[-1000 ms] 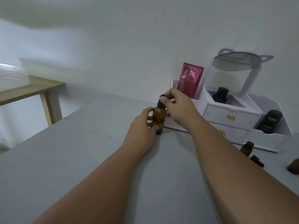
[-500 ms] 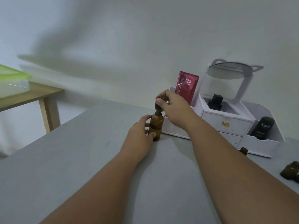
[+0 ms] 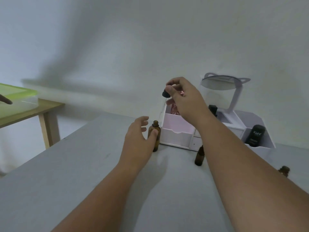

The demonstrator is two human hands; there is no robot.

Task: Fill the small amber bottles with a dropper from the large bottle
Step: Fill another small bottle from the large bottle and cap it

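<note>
Fingers [image 3: 144,118] of the left hand [image 3: 135,141] spread loosely beside the large bottle [image 3: 156,145], with only the thumb touching its glass. Its neck stands uncapped. Above it, the right hand [image 3: 184,99] pinches the black dropper [image 3: 165,94] by its bulb. Further right, a small amber bottle [image 3: 199,157] and a second small bottle [image 3: 284,170] stand on the table [image 3: 83,181]. Judging by this, the filling has yet to begin.

L hand [image 3: 138,137] low, fingers loose; R hand [image 3: 184,97] raised, pinch on black cap [image 3: 164,94].
</note>
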